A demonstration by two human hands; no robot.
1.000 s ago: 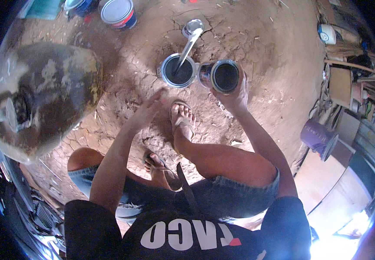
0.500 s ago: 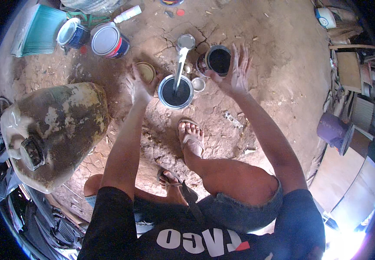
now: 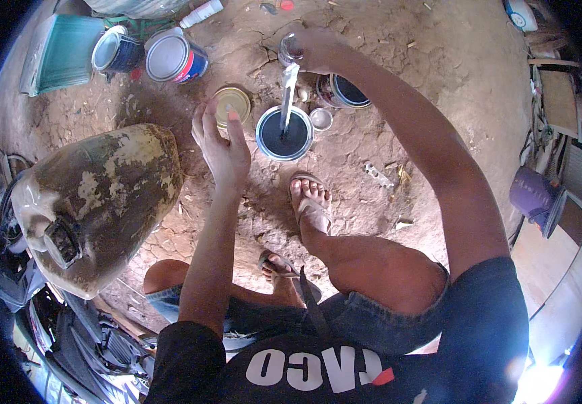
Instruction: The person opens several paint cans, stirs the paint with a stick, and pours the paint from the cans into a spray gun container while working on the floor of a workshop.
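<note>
My left hand (image 3: 222, 145) is open, fingers apart, beside a gold lid (image 3: 233, 101). My right hand (image 3: 314, 48) reaches forward and grips a small can (image 3: 289, 47), its fingers partly blurred. Below it, a can of dark liquid (image 3: 284, 141) has a pale stick (image 3: 289, 84) standing tilted in it. Partly behind my right forearm sits a second dark-filled can (image 3: 348, 94). A small pale cup or cap (image 3: 321, 119) lies between the two cans.
A large stained container (image 3: 102, 195) lies at my left. Lidded tins (image 3: 166, 57), a blue can (image 3: 123, 55), a teal tray (image 3: 55, 57) and a white bottle (image 3: 200, 13) are at the back left. Boards (image 3: 553, 101) and a purple bucket (image 3: 533, 192) line the right.
My right hand let go of the dark-filled can, which now stands farther back, and moved forward to the small can. My left hand rose toward the gold lid, then drew slightly back.
</note>
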